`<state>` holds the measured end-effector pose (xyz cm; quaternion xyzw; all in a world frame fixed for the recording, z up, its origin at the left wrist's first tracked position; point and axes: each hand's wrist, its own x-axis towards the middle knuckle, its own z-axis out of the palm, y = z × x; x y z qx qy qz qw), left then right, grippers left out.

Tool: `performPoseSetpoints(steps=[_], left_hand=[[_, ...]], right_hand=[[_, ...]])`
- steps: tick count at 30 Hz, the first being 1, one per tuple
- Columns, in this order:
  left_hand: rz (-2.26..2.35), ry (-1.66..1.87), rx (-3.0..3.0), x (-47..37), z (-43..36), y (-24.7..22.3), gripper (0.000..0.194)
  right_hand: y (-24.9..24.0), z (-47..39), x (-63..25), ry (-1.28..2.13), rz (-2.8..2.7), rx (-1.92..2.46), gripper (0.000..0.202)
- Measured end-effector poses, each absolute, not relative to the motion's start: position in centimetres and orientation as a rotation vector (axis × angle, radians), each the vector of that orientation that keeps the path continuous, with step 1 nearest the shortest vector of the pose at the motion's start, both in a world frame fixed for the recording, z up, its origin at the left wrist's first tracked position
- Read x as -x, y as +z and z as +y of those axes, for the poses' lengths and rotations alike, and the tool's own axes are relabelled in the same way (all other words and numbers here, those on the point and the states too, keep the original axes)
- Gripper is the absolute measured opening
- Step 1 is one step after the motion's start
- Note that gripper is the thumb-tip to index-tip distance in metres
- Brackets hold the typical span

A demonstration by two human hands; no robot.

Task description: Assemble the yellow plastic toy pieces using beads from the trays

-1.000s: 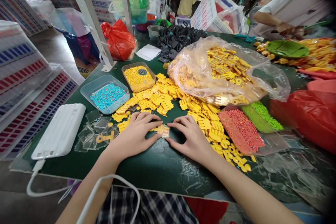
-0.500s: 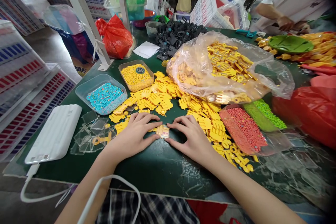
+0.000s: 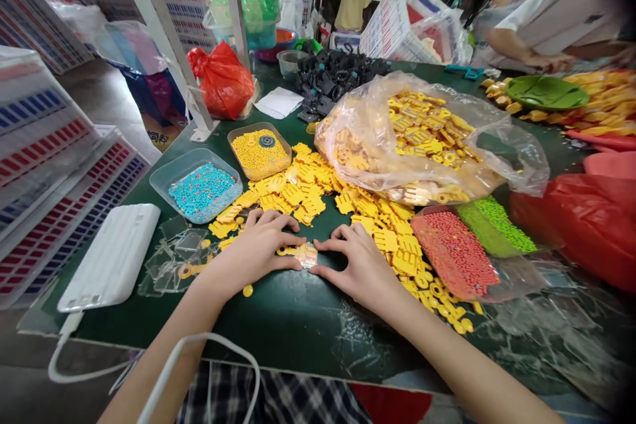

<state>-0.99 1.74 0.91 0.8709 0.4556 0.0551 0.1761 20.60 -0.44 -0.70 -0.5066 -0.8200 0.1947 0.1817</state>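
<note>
Between my hands, at the front middle of the green table, is a small yellow plastic piece with a clear cover (image 3: 307, 255). My left hand (image 3: 263, 245) grips its left side with thumb and fingers, and a yellow ring-shaped end shows in that grip. On its right side my right hand (image 3: 360, 265) pinches the edge with thumb and fingertips. Loose yellow plastic pieces (image 3: 293, 185) lie in a heap just beyond my hands. Clear plastic covers (image 3: 173, 262) are scattered left of my left wrist. A yellow disc (image 3: 248, 290) lies beside that wrist.
Trays of blue beads (image 3: 201, 189), yellow beads (image 3: 258, 152), and red beads (image 3: 460, 252) with green beads (image 3: 497, 222) surround the heap. A clear bag (image 3: 358, 139) of yellow pieces stands behind. A white power bank (image 3: 109, 258) with a cable is at left. A co-worker's arm (image 3: 517, 46) is at far right.
The view has shifted slightly, so the table sits a little lower. My hands still hold the piece in nearly the same place. A yellow disc now shows by my left wrist.
</note>
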Motion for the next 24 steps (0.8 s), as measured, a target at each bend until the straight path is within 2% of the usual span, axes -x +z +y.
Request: performPoseSetpoints(steps=[7, 11, 13, 16, 19, 24], left_hand=[[1.203, 0.388, -2.501, 1.3, 1.4, 0.9, 0.028], [1.067, 0.632, -2.511, 0.9, 0.1, 1.2, 0.026], [0.991, 0.674, -2.502, 0.6, -0.5, 1.3, 0.031], [0.960, 0.620, -2.482, 0.3, -0.9, 1.5, 0.051], [1.045, 0.578, -2.455, 0.3, -0.9, 1.6, 0.062], [1.133, 0.658, -2.485, 0.3, -0.7, 1.5, 0.044]], right_hand=[[0.6, -0.7, -20.0, 0.559, -2.367, 1.399, 0.033], [1.6, -2.1, -19.1, 0.772, -2.174, 1.370, 0.021], [1.6, -3.2, -18.9, 0.954, -1.991, 1.351, 0.019], [0.8, -5.4, -19.7, 1.092, -1.734, 1.301, 0.023], [0.6, -6.5, -23.0, 1.041, -1.547, 1.356, 0.033], [4.4, -1.5, -31.4, 0.613, -1.557, 1.513, 0.046]])
